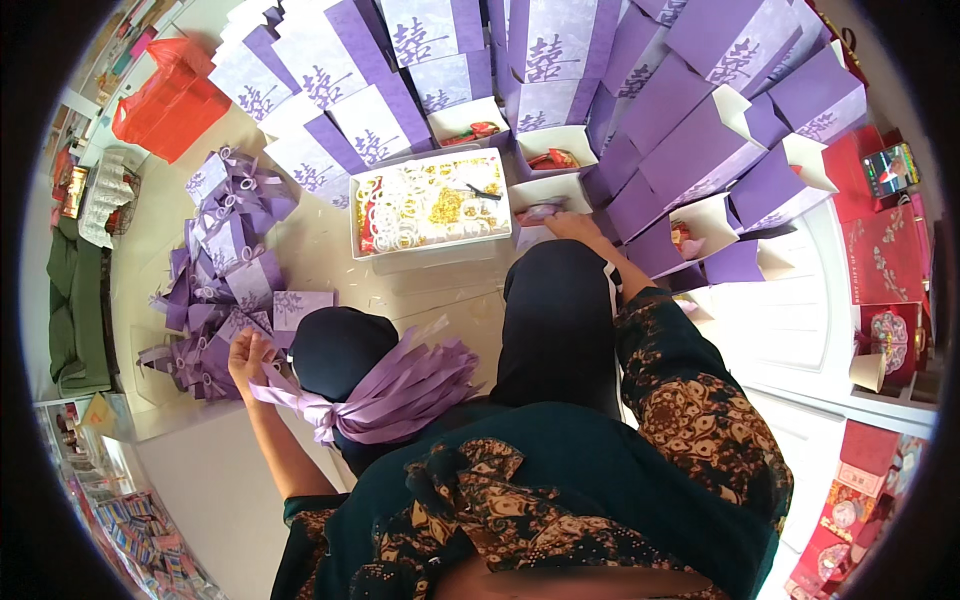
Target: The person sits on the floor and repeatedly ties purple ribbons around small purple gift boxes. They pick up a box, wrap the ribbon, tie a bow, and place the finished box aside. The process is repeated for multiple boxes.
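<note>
My left hand (252, 358) is raised beside my knee, its fingers drawn together near the end of a purple ribbon; whether they pinch it cannot be told. A bundle of purple ribbons (405, 390), knotted at one end, lies over my left thigh. My right hand (571, 226) reaches past my right knee to an open purple paper gift box (562, 191) that has a pinkish packet (541, 211) inside; its fingertips are partly hidden at the packet. Between knees and boxes sits a white tray (431, 251) of white rings and gold pieces, with black-handled scissors or tweezers (482, 193) on top.
Tall purple and white paper boxes (544, 52) stand in rows ahead and to the right, some holding red packets (553, 159). Folded purple boxes with ribbons (225, 247) are heaped at the left on the tiled floor. A red plastic bag (169, 101) stands beyond them.
</note>
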A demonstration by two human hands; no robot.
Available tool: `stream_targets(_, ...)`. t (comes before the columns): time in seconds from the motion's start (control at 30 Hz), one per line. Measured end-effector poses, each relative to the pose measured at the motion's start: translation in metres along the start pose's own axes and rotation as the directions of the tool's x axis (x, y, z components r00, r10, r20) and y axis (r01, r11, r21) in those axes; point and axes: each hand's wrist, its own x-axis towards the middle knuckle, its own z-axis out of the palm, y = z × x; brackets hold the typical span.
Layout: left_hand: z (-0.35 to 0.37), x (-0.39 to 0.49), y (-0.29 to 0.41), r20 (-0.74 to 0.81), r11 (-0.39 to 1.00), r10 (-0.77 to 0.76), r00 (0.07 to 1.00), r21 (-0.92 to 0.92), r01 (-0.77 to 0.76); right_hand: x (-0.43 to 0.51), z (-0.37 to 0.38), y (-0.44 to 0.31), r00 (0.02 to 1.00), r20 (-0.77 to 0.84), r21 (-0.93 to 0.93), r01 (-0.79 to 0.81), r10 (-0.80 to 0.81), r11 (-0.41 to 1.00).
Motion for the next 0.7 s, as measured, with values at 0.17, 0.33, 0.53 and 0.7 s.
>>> stream_targets(0.17, 0.005, 0.007, 0.016, -0.008, 0.996, 0.089, 0.996, 0.008, -0.089, -0.016, -0.027, -0.004, 0.971, -0.202, 0.067, -0.118, 0.129, 0.991)
stream_targets(0.33, 0.006, 0.008, 0.035, -0.006, 0.987, 0.147, 0.989, -0.066, -0.147, -0.025, -0.066, -0.016, 0.925, -0.343, 0.081, -0.148, 0.167, 0.986)
stream_targets(0.53, 0.019, 0.01, 0.075, 0.05, 0.94, 0.34, 0.939, 0.0, -0.34, -0.024, -0.134, -0.046, 0.933, -0.318, -0.129, -0.217, 0.167, 0.968)
stream_targets(0.7, 0.047, -0.01, 0.113, 0.173, 0.879, 0.464, 0.869, 0.027, -0.475, -0.056, -0.217, -0.094, 0.815, -0.571, -0.056, -0.154, 0.095, 0.986)
